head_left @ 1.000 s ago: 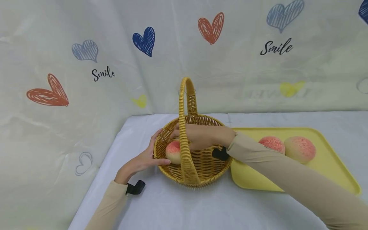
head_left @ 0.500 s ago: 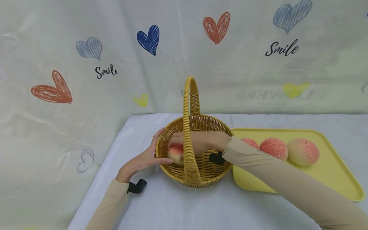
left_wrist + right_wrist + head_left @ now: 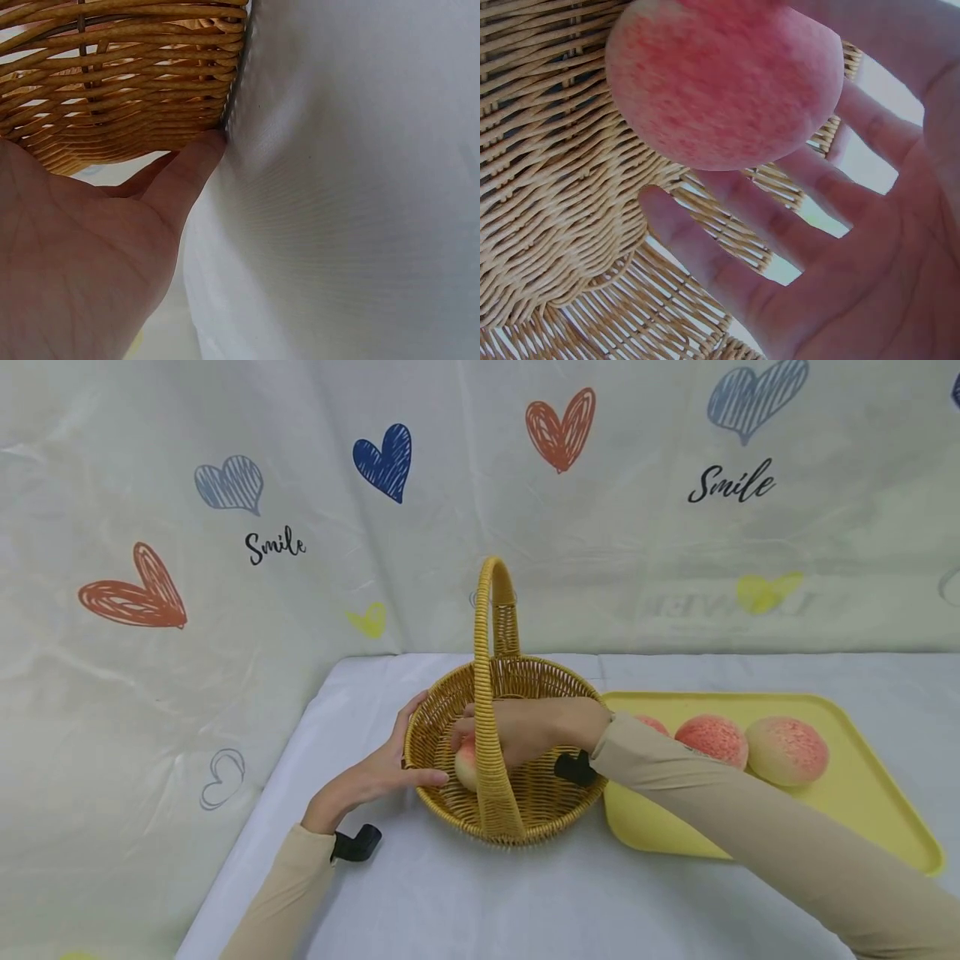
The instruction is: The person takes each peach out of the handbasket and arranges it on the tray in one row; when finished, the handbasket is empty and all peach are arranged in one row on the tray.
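Observation:
In the head view, my right hand reaches under the handle into a woven wicker basket. It holds a pink-and-cream peach low inside, partly covered by fingers and handle. The right wrist view shows that peach between my thumb and the spread fingers of my right hand. My left hand holds the basket's left side, its thumb lying over the rim. Up close in the left wrist view, my left hand touches the outer weave near the tabletop.
Right of the basket lies a yellow tray. On it sit a peach, a paler peach and a third peach partly hidden by the right sleeve. A white cloth covers the table; a heart-printed sheet hangs behind.
My right hand and the peach have shifted slightly right inside the basket, away from its left wall. My left hand stays at the basket's side. The head view has swayed a little.

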Available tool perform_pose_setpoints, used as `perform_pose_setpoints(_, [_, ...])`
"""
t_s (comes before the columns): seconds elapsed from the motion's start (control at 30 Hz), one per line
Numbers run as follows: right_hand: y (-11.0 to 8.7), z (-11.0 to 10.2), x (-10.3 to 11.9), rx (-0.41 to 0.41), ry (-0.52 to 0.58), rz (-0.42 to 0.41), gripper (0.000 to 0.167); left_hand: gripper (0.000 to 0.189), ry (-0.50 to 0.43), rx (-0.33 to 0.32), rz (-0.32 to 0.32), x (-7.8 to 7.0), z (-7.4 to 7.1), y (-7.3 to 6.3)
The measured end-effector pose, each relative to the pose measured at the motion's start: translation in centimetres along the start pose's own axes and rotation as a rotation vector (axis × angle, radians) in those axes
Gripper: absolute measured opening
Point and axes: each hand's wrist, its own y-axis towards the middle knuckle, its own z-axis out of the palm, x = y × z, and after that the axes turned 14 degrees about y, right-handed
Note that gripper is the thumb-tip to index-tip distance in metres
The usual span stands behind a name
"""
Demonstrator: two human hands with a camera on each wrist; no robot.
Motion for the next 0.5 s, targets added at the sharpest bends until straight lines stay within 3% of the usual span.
perform_pose_setpoints(0.17, [-0.3, 0.1, -0.2, 0.055, 0.074, -0.012, 0.045, 0.125, -0.001, -0.007, 0.009, 0.0, 0.0, 0.0])
perform_pose_setpoints(0.33, [-0.3, 0.5, -0.3, 0.101, 0.138, 0.056, 0.047, 0.124, 0.003, -0.012, 0.008, 0.0, 0.0, 0.1])
perform_pose_setpoints(0.5, [-0.3, 1.0, 0.1, 0.117, 0.11, 0.128, 0.046, 0.124, 0.002, -0.009, -0.003, 0.0, 0.0, 0.0])
